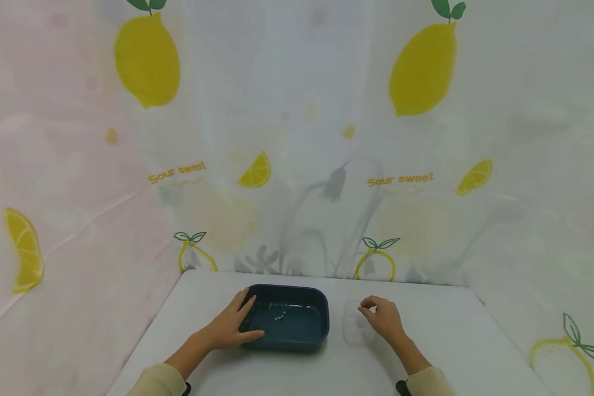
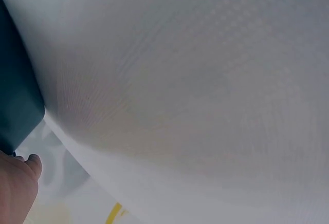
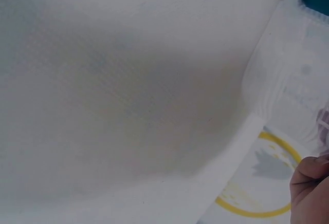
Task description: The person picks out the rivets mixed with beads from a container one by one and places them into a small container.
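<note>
A dark blue rectangular bin (image 1: 297, 333) sits on the white table, with several small shiny bits (image 1: 279, 315) on its floor. My left hand (image 1: 231, 324) rests on the bin's left side, fingers spread over the rim and thumb reaching over the near left corner. To the right of the bin lies a shallow clear plastic container (image 1: 350, 333), hard to see against the table. Above it is my right hand (image 1: 383, 318), thumb and forefinger brought together; I cannot tell whether anything is between them. The right wrist view shows the clear container (image 3: 280, 75) beside the curled fingers.
The white table (image 1: 440, 341) reaches back to a hanging cloth (image 1: 307, 220) printed with lemons, which also rises on both sides. Some greenish small pieces show along the bin's left inner edge, partly covered by the left hand.
</note>
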Available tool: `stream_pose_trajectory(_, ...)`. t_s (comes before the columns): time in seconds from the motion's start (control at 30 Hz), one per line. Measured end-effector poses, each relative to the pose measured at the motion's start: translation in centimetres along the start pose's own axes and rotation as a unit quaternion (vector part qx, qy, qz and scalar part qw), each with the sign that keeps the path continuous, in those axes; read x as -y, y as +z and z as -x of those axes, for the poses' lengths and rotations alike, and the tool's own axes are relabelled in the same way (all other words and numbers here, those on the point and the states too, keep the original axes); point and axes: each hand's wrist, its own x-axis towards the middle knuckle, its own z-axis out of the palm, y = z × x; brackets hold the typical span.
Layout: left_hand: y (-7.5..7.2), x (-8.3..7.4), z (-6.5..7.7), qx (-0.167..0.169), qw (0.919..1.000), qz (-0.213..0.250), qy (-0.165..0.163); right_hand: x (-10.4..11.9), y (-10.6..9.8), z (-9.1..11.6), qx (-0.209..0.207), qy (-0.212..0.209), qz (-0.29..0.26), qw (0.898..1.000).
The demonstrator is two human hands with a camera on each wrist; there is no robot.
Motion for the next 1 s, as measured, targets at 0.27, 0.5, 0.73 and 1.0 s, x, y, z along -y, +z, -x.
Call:
stream_pose_trajectory(0.27, -0.26, -0.31, -0.27, -0.003, 1.0000, -0.002, 0.000, -0.11, -0.12, -0.12, -0.005, 0.001, -0.001, 1.000)
stream_pose_trajectory(0.5, -0.31, -0.14, -0.26, 0.006, 1.0000, 0.003, -0.001, -0.22, 0.06, -0.18, 0.002, 0.007, -0.001, 1.000)
stream_pose_trajectory(0.73, -0.22, 0.00, -0.42, -0.004, 1.0000, -0.002, 0.001, -0.02, -0.12, -0.28, -0.012, -0.018, 0.009, 1.000)
stream_pose_trajectory(1.0, -0.17, -0.16, -0.20, 0.009, 0.9999, 0.010, -0.009, -0.20, -0.12, 0.08, -0.012, -0.040, 0.018, 0.999)
